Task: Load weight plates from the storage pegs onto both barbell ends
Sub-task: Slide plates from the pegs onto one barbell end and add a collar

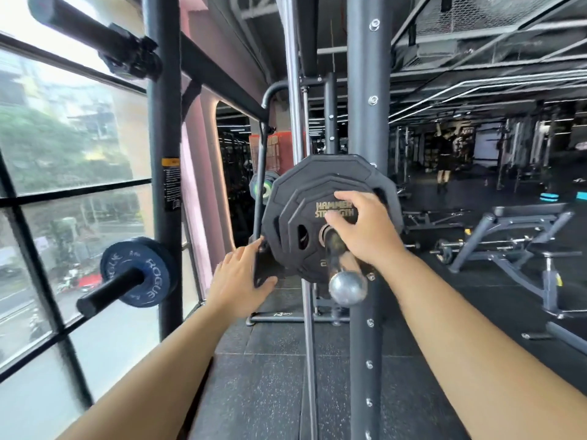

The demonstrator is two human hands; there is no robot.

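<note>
A chrome barbell sleeve [344, 274] points toward me, rounded end nearest. Several black twelve-sided plates sit stacked on it, the smallest, marked "Hammer Strength" [309, 223], in front and the largest [320, 169] at the back. My right hand [362, 227] presses its spread fingers on the front plate's face just above the sleeve. My left hand [241, 274] reaches the lower left rim of the stack, fingers extended along the edge and thumb beneath. A small blue "Rogue" plate [143, 271] hangs on a black storage peg [104, 295] at the left.
A dark rack upright [368, 106] stands right behind the plates, another post [165, 185] by the window at left. A green-ringed plate [265, 187] shows behind the stack. An adjustable bench [521, 236] stands at the right on black rubber flooring.
</note>
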